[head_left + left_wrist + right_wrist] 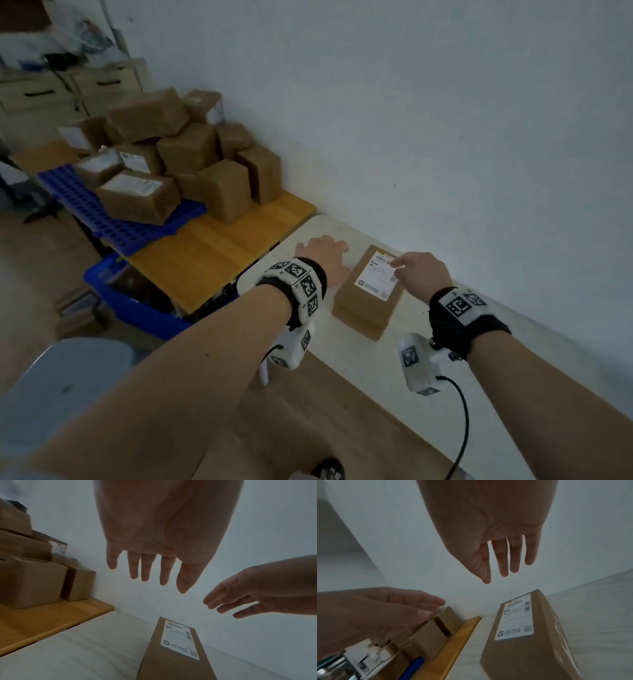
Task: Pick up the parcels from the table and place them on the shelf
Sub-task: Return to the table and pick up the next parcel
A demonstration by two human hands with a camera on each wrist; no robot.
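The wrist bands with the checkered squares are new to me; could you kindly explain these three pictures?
No machine here: a person works with bare hands. The head picture comes from a camera on the person's head, looking down at the left hand and the right hand. Each wrist wears a black band with printed markers and a small white camera; the other two pictures come from those, looking along the palm to the fingers. On the white table lies one brown cardboard parcel with a white shipping label on top. Both hands are open above it and hold nothing. To the left, more parcels are piled on a wooden surface.
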